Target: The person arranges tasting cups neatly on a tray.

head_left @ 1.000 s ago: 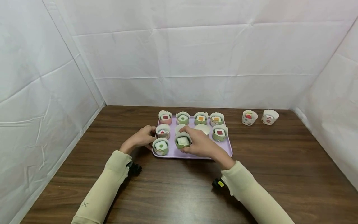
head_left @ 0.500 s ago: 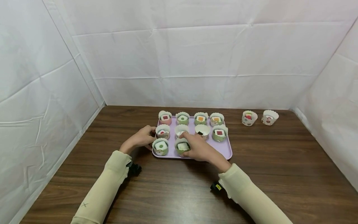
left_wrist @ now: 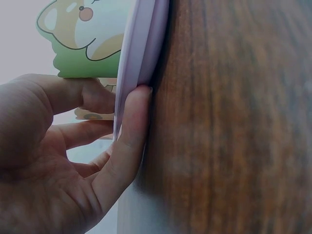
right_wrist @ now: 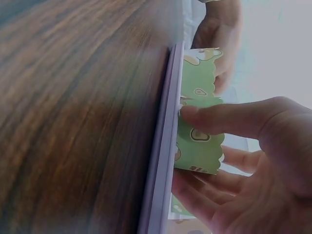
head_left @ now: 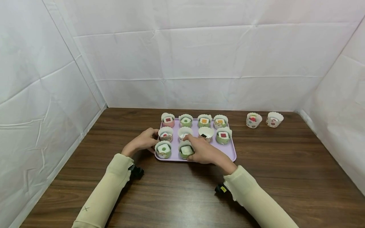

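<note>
My right hand [head_left: 203,150] grips a green paper baking cup [head_left: 186,150] holding a white square cake, at the front of the lilac tray [head_left: 225,148]. In the right wrist view, thumb and fingers lie on opposite sides of this cup [right_wrist: 201,153], whose base is right at the tray's surface. My left hand [head_left: 144,139] pinches the tray's left edge, one digit against the outside of the rim [left_wrist: 134,68] and others on the inner side. Beside it stands another green cup [head_left: 163,151], its white cake marked with a green dot.
Several filled paper cups [head_left: 204,121] line the tray's back row. The middle row includes a white-rimmed cup [head_left: 206,133] with something black inside. Right of the tray, two patterned cups [head_left: 253,120] stand on the brown wood table [head_left: 273,164]. White cloth [head_left: 199,57] surrounds the table.
My right hand has lowered the green cup onto the front of the tray beside the front-left cup, and its fingers stay around it. The left hand has kept its place at the tray.
</note>
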Demonstrator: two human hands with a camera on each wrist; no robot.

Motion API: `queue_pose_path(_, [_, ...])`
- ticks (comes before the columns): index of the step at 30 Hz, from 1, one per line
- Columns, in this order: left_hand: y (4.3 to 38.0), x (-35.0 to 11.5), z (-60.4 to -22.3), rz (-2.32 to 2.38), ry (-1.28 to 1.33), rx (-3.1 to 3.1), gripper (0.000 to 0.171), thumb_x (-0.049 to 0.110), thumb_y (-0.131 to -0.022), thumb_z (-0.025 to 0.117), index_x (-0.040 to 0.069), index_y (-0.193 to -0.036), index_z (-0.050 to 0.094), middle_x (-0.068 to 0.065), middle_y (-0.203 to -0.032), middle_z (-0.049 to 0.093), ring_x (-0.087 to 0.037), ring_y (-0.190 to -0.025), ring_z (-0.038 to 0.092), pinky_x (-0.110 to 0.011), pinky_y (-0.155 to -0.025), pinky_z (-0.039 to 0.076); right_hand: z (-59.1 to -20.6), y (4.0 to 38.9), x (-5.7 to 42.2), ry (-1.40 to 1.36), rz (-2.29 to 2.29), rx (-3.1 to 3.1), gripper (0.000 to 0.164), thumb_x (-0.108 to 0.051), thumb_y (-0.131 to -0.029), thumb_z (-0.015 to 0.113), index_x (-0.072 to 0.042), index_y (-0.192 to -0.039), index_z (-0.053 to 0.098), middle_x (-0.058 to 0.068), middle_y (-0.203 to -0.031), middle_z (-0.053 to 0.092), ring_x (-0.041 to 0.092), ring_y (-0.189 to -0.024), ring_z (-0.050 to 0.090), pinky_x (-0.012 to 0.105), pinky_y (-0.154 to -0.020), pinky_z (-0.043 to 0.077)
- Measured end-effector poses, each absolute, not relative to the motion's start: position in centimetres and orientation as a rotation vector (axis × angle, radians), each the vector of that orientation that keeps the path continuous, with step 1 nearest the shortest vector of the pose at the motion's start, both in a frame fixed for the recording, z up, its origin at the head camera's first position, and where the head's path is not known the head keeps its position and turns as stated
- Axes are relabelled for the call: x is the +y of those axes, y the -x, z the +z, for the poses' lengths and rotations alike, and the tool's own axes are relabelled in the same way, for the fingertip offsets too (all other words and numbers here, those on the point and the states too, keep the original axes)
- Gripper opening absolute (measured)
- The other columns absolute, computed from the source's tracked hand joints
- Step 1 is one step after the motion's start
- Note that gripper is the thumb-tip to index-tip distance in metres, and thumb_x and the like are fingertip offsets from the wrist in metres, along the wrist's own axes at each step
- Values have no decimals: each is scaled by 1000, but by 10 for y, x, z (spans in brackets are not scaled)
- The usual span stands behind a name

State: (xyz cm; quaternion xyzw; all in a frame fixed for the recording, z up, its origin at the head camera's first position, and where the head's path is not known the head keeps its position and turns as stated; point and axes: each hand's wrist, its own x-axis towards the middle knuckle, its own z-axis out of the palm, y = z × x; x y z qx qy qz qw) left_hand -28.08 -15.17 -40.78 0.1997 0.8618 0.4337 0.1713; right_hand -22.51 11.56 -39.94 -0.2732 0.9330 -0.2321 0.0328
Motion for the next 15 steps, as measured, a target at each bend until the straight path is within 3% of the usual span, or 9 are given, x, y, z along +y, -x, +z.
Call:
queue_pose_path(7, [279,-152,-406,1229,-574,2452,32,4,-88,53,-3,-119,56,-23,-105,58,-22,-80,64,-37,-58,61,-400,225,114,840,-737,2868,61,-22,-73,83,-18,-124,49,5,-111,66,22,-105,58,39,-94,48])
queue_pose_path(11, [279,-152,-406,1216,-522,2457,34,4,-89,52,-3,-122,55,-26,-116,46,-25,-84,62,-38,-60,61,-400,225,113,827,-745,2868,62,-22,-72,83,-18,-124,49,5,-112,67,22,-105,59,39,-94,47])
queue_pose_path(15, [281,-151,-408,1213,-521,2462,31,2,-89,52,-2,-120,56,-26,-113,50,-24,-82,62,-37,-59,61,-401,225,113,823,-746,2873,63,-22,-72,84,-17,-124,49,6,-112,66,23,-106,58,39,-95,48])
